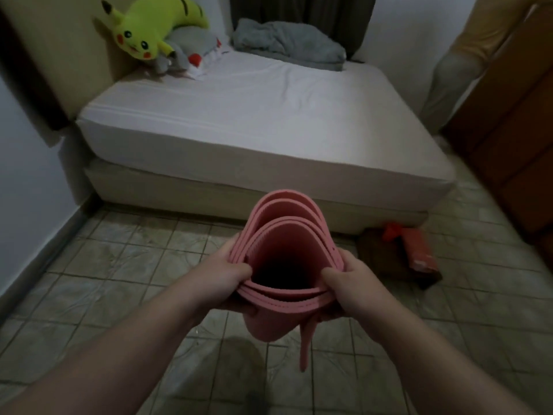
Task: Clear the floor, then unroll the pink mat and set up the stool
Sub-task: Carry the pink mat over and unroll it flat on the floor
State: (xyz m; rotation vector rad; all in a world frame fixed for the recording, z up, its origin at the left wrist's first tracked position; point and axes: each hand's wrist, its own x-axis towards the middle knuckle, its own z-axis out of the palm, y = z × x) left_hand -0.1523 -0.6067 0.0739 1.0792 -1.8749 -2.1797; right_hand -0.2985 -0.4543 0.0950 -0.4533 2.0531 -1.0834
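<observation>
I hold the rolled pink mat upright in front of me, above the tiled floor, and look down into its open end. The roll is loose, with several layers showing. My left hand grips its left rim and my right hand grips its right rim. A pink strap hangs down from the roll's near side. No stool is in view.
A bed with a white sheet fills the space ahead. A yellow plush toy, a pillow and a grey blanket lie at its head. A brown bag and a red package lie on the floor by the bed's right corner. A wooden wardrobe stands at right.
</observation>
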